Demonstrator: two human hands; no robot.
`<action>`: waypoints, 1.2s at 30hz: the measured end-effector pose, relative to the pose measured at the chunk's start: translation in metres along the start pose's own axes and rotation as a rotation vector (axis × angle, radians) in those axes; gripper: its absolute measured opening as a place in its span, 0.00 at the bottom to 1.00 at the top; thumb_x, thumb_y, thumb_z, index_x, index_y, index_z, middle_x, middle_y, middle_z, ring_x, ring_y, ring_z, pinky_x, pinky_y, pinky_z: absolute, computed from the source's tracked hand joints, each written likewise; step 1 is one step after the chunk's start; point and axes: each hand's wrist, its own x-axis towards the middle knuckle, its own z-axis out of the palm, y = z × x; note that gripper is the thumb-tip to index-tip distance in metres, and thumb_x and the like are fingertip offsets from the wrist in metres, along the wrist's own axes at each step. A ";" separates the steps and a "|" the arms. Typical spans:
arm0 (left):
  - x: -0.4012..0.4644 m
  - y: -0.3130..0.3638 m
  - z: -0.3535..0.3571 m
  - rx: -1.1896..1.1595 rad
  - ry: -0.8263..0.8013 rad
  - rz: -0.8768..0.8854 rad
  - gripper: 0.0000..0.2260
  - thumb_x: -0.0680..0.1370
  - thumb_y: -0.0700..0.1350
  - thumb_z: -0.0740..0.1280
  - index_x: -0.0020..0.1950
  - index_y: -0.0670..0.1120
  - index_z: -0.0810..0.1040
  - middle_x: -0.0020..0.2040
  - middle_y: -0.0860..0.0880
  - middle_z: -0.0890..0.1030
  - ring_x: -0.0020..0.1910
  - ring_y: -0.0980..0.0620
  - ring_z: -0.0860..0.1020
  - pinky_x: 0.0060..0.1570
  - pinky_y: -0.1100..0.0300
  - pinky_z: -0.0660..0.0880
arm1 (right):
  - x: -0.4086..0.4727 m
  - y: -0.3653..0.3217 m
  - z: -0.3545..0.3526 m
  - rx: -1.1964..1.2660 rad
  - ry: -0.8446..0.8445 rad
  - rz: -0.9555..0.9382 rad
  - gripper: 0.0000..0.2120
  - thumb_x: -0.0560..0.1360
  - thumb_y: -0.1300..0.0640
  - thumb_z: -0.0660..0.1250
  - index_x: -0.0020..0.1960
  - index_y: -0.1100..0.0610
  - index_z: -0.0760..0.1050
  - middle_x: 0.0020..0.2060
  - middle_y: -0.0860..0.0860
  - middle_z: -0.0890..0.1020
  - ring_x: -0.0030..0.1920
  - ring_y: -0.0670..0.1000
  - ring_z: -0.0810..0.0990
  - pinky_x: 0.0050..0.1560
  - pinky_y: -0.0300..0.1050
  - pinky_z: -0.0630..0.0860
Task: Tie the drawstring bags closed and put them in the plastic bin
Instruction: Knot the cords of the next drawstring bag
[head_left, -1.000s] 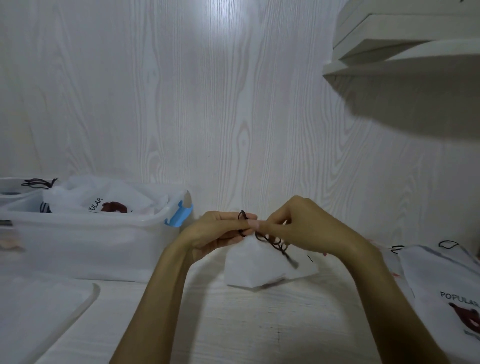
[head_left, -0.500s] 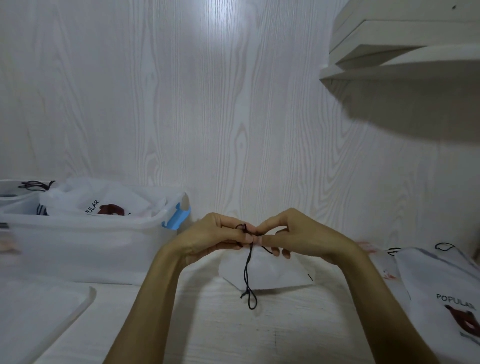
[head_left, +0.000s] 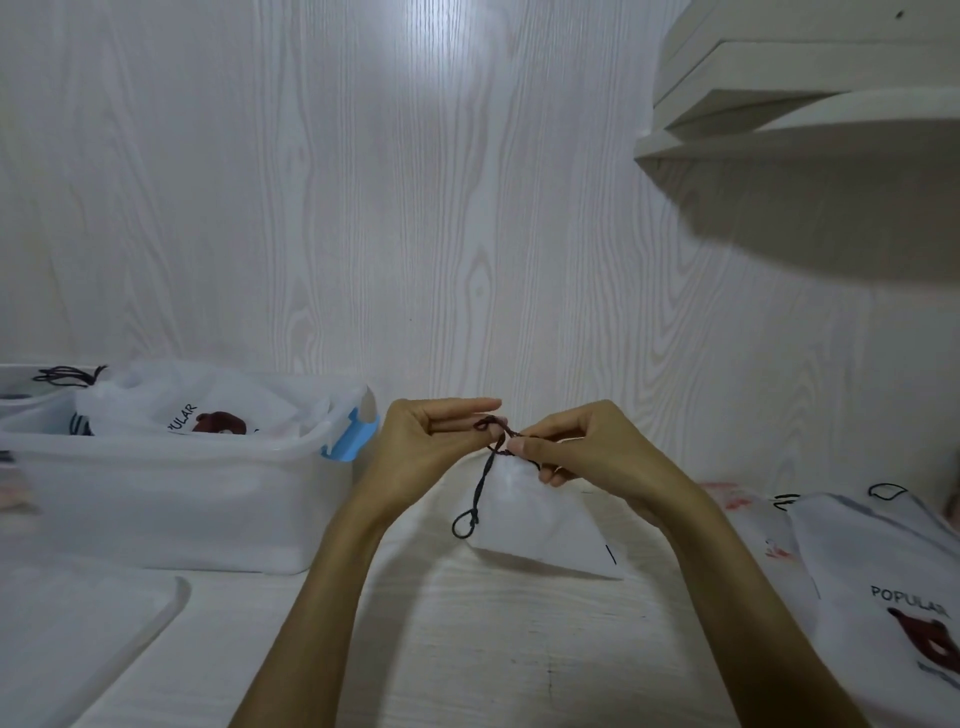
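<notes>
A small white drawstring bag (head_left: 540, 525) hangs just above the tabletop between my hands, gathered at its neck. Its dark drawstring (head_left: 480, 488) crosses at the neck, and a looped end dangles down on the left. My left hand (head_left: 426, 447) pinches the cord at the neck with its fingers stretched to the right. My right hand (head_left: 576, 447) pinches the other strand between thumb and forefinger. The clear plastic bin (head_left: 171, 499) with a blue latch stands at the left, with tied white bags (head_left: 208, 410) inside.
More flat white bags (head_left: 883, 582) printed POPULAR with a bear lie at the right. The bin's clear lid (head_left: 78, 629) lies at the lower left. A white shelf (head_left: 810, 104) juts out at the upper right. A pale wood-grain wall stands close behind.
My hands have drawn slightly apart. The drawstring's looped end has dropped free and hangs on the bag's left, and the bag has shifted a little to the right.
</notes>
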 end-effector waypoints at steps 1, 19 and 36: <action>0.000 0.000 0.000 -0.006 -0.004 0.011 0.11 0.71 0.37 0.73 0.51 0.48 0.83 0.42 0.51 0.86 0.45 0.56 0.84 0.45 0.69 0.77 | 0.000 0.000 0.000 0.020 -0.002 -0.005 0.06 0.71 0.54 0.72 0.45 0.55 0.84 0.33 0.47 0.84 0.32 0.42 0.80 0.37 0.32 0.76; 0.002 -0.006 -0.002 -0.034 -0.106 0.032 0.04 0.73 0.32 0.69 0.44 0.40 0.78 0.43 0.45 0.86 0.45 0.52 0.84 0.43 0.68 0.77 | 0.006 0.010 0.009 0.289 -0.088 0.203 0.10 0.73 0.52 0.71 0.51 0.56 0.83 0.36 0.46 0.83 0.29 0.43 0.76 0.34 0.33 0.75; 0.009 -0.022 -0.015 0.092 0.172 -0.003 0.05 0.69 0.38 0.75 0.43 0.43 0.85 0.39 0.49 0.86 0.42 0.56 0.84 0.44 0.69 0.77 | 0.011 0.029 -0.005 0.056 0.262 0.058 0.02 0.72 0.55 0.72 0.42 0.52 0.83 0.36 0.42 0.83 0.33 0.39 0.76 0.31 0.25 0.70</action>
